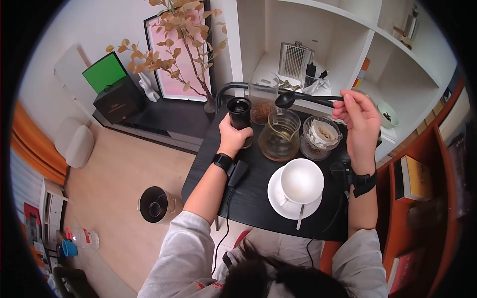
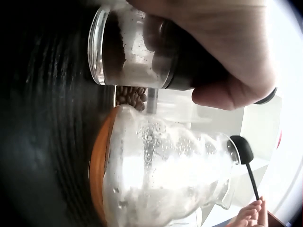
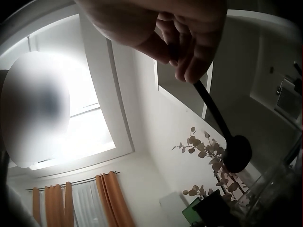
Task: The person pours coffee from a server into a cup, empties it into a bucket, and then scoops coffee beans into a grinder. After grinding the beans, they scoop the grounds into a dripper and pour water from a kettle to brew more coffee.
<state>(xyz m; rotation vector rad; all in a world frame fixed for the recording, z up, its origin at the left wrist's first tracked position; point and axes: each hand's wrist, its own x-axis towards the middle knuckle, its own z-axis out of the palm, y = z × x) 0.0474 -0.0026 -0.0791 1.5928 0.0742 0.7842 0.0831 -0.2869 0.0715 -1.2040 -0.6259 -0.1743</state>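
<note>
My left hand grips a black hand coffee grinder upright on the black table. The grinder's top shows no crank, and dark coffee grounds are visible through its clear base. Up at the right, my right hand pinches the handle of a black scoop. The scoop's bowl hangs over the tabletop, near the rim of a glass carafe. Behind it stands a clear jar with coffee beans inside. Right of the carafe, a glass dripper holds a paper filter.
A white cup on a saucer with a teaspoon sits near the front edge. White shelves rise behind the table. A black bin stands on the floor at left, and a wooden bookshelf is at right.
</note>
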